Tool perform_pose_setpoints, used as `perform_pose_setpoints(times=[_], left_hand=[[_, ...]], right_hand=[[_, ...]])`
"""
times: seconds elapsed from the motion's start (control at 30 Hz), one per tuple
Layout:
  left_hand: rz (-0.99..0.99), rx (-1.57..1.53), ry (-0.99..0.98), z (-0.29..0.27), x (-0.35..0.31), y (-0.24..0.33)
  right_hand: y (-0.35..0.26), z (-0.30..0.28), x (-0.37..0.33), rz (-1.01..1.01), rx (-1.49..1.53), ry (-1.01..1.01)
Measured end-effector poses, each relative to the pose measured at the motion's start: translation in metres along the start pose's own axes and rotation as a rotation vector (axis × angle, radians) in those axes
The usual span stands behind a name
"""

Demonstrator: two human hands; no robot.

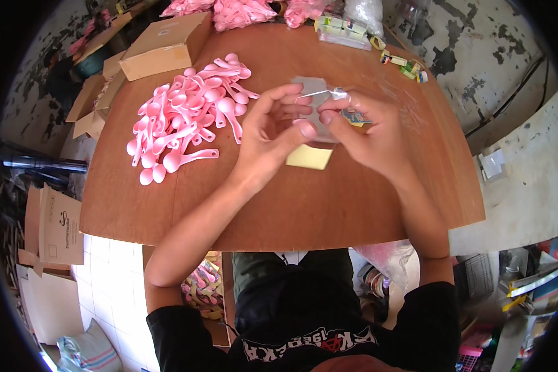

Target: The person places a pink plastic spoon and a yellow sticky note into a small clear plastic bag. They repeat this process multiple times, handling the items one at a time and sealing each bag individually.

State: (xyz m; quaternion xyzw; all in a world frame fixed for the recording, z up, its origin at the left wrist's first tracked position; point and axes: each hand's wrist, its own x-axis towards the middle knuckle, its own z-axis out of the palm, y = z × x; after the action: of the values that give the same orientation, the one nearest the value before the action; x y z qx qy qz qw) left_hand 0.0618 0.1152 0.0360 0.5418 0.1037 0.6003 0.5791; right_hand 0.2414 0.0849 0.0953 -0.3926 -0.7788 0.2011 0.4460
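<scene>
Above the middle of the table, my right hand (369, 127) pinches a thin, clear piece of plastic (338, 93), which looks like a small bag with a glinting edge. Facing it is my left hand (270, 127), fingers curved and thumb apart; its fingertips come near the plastic's edge, and I cannot tell if they touch. Below the hands lie clear plastic sheets or bags (319, 133) and a pale yellow card or pad (310, 157). A small blue and yellow printed piece (356, 118) shows partly behind my right hand. Left of my hands spreads a heap of pink plastic spoons (189, 102).
A cardboard box (166, 46) stands behind the spoons. Bags of pink items (242, 13) line the table's far edge. At the far right are a clear packet stack (344, 34) and small yellow-green label rolls (409, 68). Open cartons (54, 223) stand on the left floor.
</scene>
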Motion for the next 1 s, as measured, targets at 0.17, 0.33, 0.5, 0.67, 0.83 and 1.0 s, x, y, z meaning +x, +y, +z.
perform_pose_setpoints(times=[0.17,0.33,0.5,0.67,0.83,1.0], left_hand=[[-0.107,0.103,-0.169,-0.008,0.000,-0.014],[-0.220,0.193,-0.113,-0.010,-0.002,-0.018],[-0.221,0.245,-0.104,-0.006,-0.002,-0.018],[-0.181,0.201,-0.091,-0.002,-0.005,-0.015],[-0.213,0.269,-0.094,-0.009,-0.004,-0.016],[-0.348,0.282,0.032,-0.003,-0.003,-0.010]], right_hand=[[0.013,-0.006,0.001,0.041,0.036,-0.026],[0.028,-0.004,-0.017,0.213,0.349,0.056],[0.040,0.003,-0.033,0.311,0.543,-0.022],[0.048,0.006,-0.038,0.315,0.541,0.098],[0.051,0.003,-0.042,0.326,0.505,0.175],[0.054,0.001,-0.043,0.329,0.479,0.159]])
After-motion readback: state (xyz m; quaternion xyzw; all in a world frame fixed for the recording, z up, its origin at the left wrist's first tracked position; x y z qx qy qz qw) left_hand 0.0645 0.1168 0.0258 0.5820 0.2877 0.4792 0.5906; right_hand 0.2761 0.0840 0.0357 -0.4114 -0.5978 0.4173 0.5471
